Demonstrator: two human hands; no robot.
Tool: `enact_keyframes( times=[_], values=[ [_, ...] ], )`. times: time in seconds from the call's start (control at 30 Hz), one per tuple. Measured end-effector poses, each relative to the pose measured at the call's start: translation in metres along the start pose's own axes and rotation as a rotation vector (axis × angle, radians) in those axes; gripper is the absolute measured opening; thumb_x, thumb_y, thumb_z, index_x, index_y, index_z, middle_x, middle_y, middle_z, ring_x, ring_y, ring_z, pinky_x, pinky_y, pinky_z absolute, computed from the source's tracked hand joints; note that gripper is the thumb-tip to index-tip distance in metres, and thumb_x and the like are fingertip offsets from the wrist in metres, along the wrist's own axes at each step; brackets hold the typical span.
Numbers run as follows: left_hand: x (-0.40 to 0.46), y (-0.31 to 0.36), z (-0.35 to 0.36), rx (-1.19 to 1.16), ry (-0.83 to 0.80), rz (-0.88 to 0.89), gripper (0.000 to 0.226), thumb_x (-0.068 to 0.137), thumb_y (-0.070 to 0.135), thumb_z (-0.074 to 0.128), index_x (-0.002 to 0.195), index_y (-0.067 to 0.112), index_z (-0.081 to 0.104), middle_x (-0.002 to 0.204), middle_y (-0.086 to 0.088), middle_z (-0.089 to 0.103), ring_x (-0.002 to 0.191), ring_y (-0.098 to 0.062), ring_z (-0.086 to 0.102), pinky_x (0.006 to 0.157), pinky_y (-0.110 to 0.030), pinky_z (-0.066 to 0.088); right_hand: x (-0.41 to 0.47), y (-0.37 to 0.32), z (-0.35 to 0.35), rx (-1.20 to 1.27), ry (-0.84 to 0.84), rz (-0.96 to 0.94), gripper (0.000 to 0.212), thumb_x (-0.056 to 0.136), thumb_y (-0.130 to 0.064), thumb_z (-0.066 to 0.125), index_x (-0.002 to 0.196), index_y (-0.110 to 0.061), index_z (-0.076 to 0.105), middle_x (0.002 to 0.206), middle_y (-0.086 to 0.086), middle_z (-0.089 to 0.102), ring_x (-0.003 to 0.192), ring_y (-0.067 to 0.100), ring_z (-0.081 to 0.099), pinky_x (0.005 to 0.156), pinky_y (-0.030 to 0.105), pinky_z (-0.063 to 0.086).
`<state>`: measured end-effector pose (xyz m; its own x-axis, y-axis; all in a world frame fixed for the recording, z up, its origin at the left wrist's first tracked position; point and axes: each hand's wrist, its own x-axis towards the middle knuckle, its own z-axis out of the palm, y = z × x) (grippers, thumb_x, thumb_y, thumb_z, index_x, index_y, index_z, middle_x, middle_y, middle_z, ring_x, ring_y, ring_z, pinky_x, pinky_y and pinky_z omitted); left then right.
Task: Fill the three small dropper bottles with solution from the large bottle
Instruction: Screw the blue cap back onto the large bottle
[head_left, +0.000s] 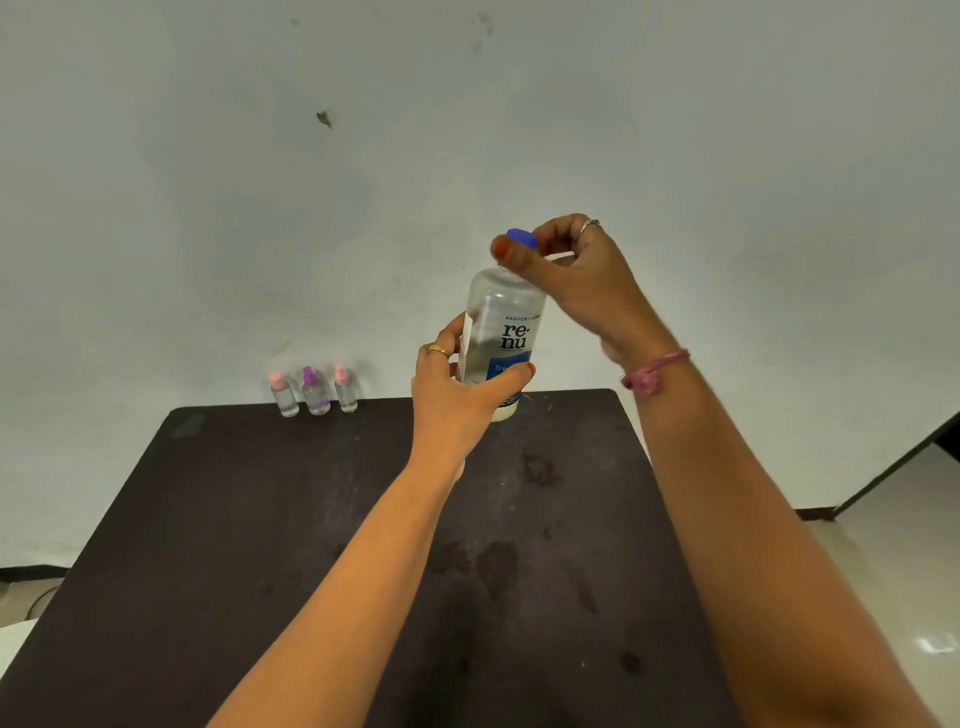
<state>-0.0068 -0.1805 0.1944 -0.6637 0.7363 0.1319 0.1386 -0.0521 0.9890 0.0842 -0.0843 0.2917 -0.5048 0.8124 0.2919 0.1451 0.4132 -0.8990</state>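
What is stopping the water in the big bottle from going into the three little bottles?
Caps. The blue cap is on the large bottle, pinched by the right hand. The three small dropper bottles at the table's far edge wear their caps too.

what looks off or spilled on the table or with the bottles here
Nothing looks spilled or knocked over. The three small dropper bottles stand upright in a row at the table's far edge, caps on. The large bottle is held upright by the left hand; the right hand pinches its blue cap. The tabletop only shows dull smudges.
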Motion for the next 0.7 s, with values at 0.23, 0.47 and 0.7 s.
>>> enact_keyframes(
  times=[0.23,0.47,0.7],
  values=[
    [0.003,-0.007,0.003,-0.008,-0.022,-0.024,0.081,0.063,0.036,0.085,0.135,0.031,0.046,0.125,0.004,0.056,0.105,-0.014,0.06,0.077,-0.021,0.054,0.003,0.005,-0.007,0.198,-0.17,-0.086,0.027,0.086,-0.022,0.069,0.111,-0.013,0.066,0.104,0.002,0.071,0.098,0.011,0.067,0.085,0.021,0.051],
    [0.0,-0.017,0.006,0.022,-0.004,-0.028,0.083,0.064,0.032,0.086,0.136,0.029,0.045,0.128,0.004,0.052,0.112,-0.015,0.054,0.084,-0.023,0.051,-0.004,0.011,0.019,-0.171,0.16,-0.025,0.048,0.068,-0.052,0.079,0.094,-0.017,0.059,0.08,-0.01,0.059,0.071,0.003,0.057,0.066,0.016,0.049],
    [0.001,-0.016,0.006,-0.012,-0.026,-0.06,0.082,0.065,0.032,0.085,0.136,0.029,0.044,0.131,0.006,0.052,0.113,-0.016,0.055,0.081,-0.022,0.049,0.002,0.013,-0.015,0.019,-0.382,-0.037,0.041,0.092,-0.024,0.061,0.132,-0.022,0.052,0.126,-0.005,0.061,0.114,0.005,0.058,0.098,0.024,0.047]
  ],
)
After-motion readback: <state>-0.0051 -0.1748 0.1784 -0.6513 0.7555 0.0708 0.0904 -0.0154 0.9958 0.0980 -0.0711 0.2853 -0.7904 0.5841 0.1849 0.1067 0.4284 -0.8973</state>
